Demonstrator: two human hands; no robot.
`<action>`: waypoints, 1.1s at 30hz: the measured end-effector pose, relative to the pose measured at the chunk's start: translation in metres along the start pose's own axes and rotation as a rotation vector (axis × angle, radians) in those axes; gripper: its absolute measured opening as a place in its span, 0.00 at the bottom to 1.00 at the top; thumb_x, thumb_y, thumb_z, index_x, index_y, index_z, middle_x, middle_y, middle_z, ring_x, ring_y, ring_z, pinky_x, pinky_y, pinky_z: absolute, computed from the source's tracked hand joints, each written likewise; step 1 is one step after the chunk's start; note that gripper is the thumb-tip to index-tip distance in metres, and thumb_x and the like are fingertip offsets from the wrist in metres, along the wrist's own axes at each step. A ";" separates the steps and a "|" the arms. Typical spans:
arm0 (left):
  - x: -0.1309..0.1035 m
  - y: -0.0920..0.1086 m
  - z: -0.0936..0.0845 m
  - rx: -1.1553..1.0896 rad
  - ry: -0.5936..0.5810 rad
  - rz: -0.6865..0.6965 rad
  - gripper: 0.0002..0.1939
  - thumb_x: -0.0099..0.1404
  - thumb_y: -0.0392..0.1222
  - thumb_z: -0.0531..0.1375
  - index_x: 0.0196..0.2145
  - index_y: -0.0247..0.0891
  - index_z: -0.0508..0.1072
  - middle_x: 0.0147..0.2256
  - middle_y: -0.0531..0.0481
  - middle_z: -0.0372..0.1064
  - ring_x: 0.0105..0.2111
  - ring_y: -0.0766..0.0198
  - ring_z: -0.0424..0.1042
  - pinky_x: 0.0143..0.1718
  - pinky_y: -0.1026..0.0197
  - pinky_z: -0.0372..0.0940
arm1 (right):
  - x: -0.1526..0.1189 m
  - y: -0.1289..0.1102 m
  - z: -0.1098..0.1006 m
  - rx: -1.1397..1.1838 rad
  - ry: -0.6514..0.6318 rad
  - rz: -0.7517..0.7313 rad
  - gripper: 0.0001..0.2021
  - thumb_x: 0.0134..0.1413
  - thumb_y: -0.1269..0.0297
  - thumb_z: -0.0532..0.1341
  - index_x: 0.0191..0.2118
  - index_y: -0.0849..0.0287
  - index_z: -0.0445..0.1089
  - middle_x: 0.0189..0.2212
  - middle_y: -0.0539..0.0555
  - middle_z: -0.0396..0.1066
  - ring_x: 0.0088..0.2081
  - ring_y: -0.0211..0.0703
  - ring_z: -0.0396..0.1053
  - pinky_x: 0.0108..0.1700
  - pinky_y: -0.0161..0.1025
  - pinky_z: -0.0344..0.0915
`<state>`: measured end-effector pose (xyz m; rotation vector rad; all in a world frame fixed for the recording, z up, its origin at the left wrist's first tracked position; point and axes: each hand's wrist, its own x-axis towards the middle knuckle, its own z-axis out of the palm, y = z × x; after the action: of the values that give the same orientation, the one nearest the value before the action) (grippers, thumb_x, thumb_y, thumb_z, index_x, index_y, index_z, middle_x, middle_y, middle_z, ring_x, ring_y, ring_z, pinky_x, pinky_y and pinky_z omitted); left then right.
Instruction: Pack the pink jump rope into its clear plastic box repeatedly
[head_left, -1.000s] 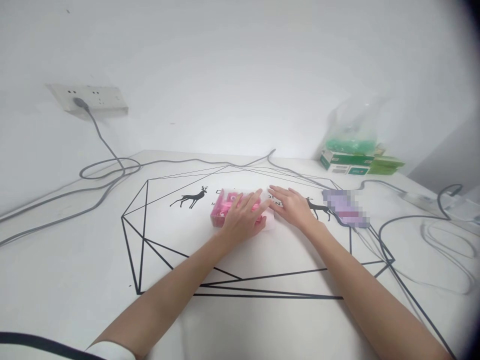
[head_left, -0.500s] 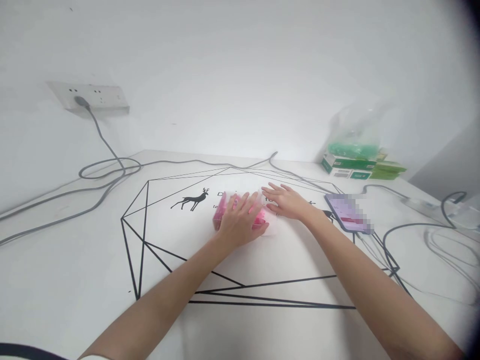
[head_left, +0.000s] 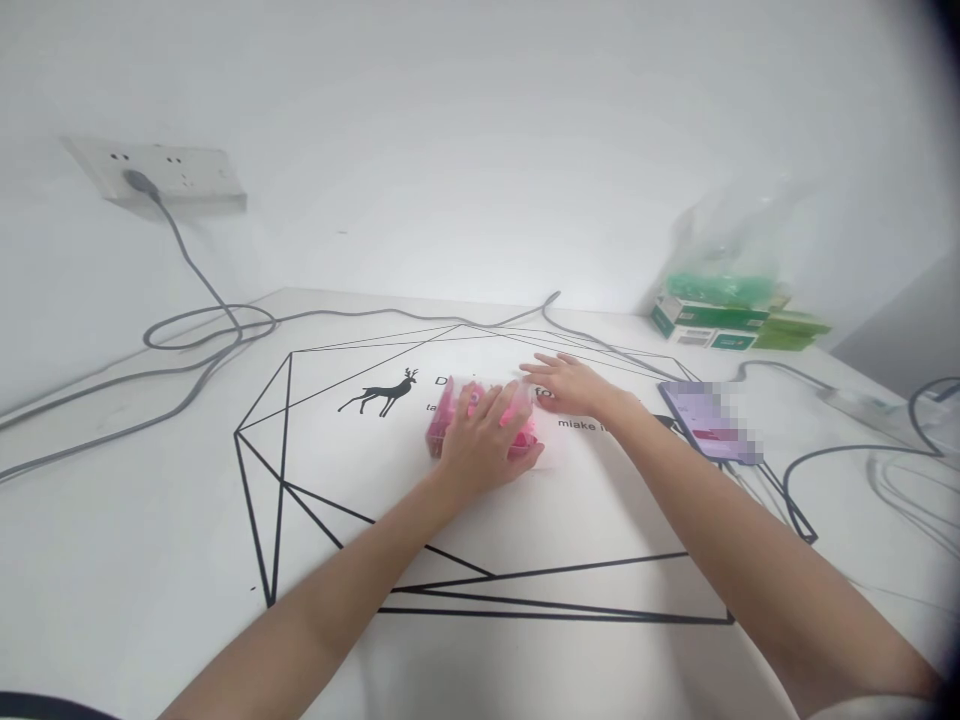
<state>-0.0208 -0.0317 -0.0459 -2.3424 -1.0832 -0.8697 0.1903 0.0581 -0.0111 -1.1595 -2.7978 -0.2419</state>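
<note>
A pink package in clear wrapping (head_left: pixel 441 425) lies on the white table, near the middle of the printed black-line pattern. My left hand (head_left: pixel 484 435) rests on top of it with the fingers spread, covering much of its surface. Just to the right, my right hand (head_left: pixel 566 385) is stretched out with its fingers apart, near the package's upper right corner. Nothing shows in it, and whether its fingertips touch the wrapping cannot be made out.
A phone (head_left: pixel 705 422) lies right of my right forearm. Green-and-white boxes (head_left: pixel 716 318) with a plastic bag (head_left: pixel 724 250) stand at the back right. Grey cables (head_left: pixel 337 315) run along the back and both sides. A wall socket (head_left: pixel 180 175) is at left.
The camera view has shifted slightly. My right hand has moved a little up, its fingers closer to the package's top right corner. My left hand stays on the package.
</note>
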 end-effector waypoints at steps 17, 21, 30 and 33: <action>0.000 0.002 0.000 0.015 0.000 -0.010 0.27 0.67 0.54 0.56 0.60 0.41 0.66 0.62 0.43 0.62 0.55 0.46 0.68 0.64 0.38 0.52 | -0.040 -0.039 0.020 -0.033 0.178 0.269 0.19 0.63 0.62 0.54 0.57 0.54 0.67 0.58 0.59 0.69 0.60 0.56 0.63 0.63 0.65 0.48; -0.001 0.002 0.001 0.016 0.005 -0.020 0.27 0.67 0.54 0.56 0.60 0.42 0.67 0.62 0.44 0.62 0.56 0.47 0.68 0.64 0.39 0.52 | -0.046 -0.052 0.025 0.004 0.195 0.305 0.21 0.64 0.61 0.53 0.60 0.55 0.65 0.61 0.59 0.65 0.62 0.56 0.61 0.63 0.65 0.50; 0.000 0.003 0.004 0.047 0.036 -0.002 0.25 0.67 0.56 0.55 0.56 0.42 0.70 0.62 0.45 0.62 0.54 0.47 0.70 0.63 0.38 0.53 | -0.055 -0.040 0.025 0.340 0.079 0.208 0.29 0.62 0.64 0.52 0.68 0.54 0.54 0.67 0.57 0.55 0.68 0.55 0.50 0.65 0.69 0.43; 0.002 0.004 0.002 0.043 0.038 0.006 0.25 0.67 0.57 0.55 0.55 0.42 0.71 0.62 0.45 0.62 0.54 0.46 0.70 0.62 0.38 0.53 | -0.057 -0.037 0.024 0.468 0.046 0.161 0.33 0.58 0.68 0.53 0.69 0.51 0.50 0.67 0.56 0.52 0.69 0.56 0.45 0.65 0.71 0.41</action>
<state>-0.0160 -0.0322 -0.0469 -2.2838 -1.0681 -0.8761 0.2031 -0.0026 -0.0474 -1.2219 -2.5007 0.3743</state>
